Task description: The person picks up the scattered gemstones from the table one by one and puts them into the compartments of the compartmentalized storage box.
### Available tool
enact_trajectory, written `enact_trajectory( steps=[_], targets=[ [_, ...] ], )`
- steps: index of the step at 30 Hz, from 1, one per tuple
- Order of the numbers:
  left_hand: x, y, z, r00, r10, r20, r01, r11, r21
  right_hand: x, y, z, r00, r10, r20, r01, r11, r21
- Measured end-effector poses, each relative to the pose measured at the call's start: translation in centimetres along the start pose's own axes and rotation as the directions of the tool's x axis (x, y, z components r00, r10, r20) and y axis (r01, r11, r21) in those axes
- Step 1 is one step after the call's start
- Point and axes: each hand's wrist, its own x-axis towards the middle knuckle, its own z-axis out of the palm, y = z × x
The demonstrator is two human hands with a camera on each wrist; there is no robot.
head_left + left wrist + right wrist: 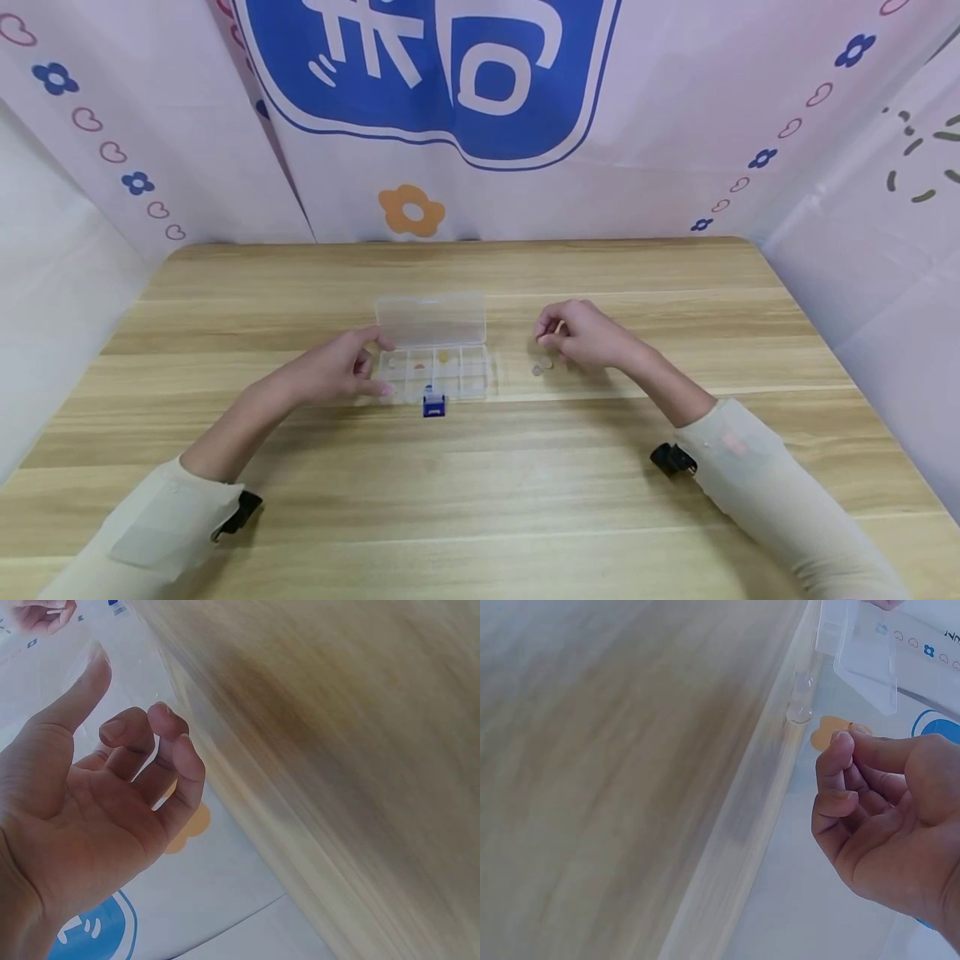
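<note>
A clear plastic compartment box [472, 385] lies on the table with its transparent lid [431, 323] raised at the back. Small coloured pieces sit in its compartments, including a yellow one [443, 356] and a reddish one [419, 367]. My left hand [330, 367] holds the box's left end, thumb at the front corner and a finger near the hinge. To the right of the box, my right hand [588, 335] pinches a small round piece [861, 728] between thumb and forefinger; I cannot tell its kind. Two clear round pieces [799, 712] lie on the table beside that hand.
A blue clasp [434, 406] hangs at the box's front edge. The wood-grain table [480, 500] meets a printed white cloth [637, 200] at the back, with more white cloth at both sides. Black devices [672, 458] stick out from both sleeves.
</note>
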Motion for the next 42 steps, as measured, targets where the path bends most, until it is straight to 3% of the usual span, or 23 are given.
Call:
enact_trajectory(
  steps=[12,42],
  targets=[
    [0.1,-0.1,0.1,1.000,0.003,-0.001,-0.003,1.000,0.008,0.4,-0.6,0.3,0.996,-0.086,-0.037,0.085,0.996,-0.030],
    [0.1,-0.2,0.1,1.000,-0.007,0.002,0.007,1.000,0.004,1.7,-2.6,1.8,0.996,-0.090,-0.009,0.090,0.996,0.015]
  ],
)
